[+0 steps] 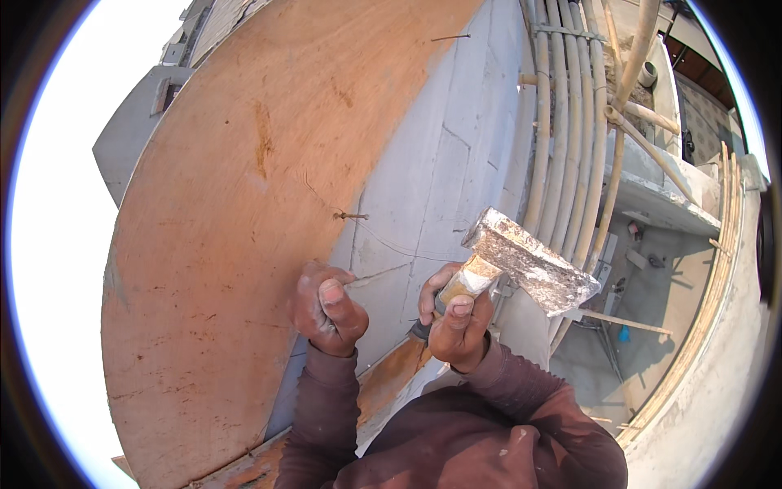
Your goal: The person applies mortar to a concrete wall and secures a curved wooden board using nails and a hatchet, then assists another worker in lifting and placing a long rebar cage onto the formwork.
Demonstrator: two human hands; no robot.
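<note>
My right hand (464,330) grips a hammer (533,261) by its pale, worn handle. The hammer's head is crusted white and grey, with a blunt end and a broader, wedge-like end pointing right. To its left, my left hand (328,310) is closed, thumb against fingers, in front of the lower right edge of an orange-brown plywood sheet (212,277). Whatever the left fingers may pinch is too hidden to name. Above that hand a nail (352,216) sticks out at the sheet's edge, with a thin wire (391,246) trailing from it.
A pale grey block wall (423,155) runs along the sheet's right edge, where another nail (450,37) juts out. Bundled bamboo poles (574,138) rise on the right. Beyond them is a drop to a lower floor (603,363) with scattered debris.
</note>
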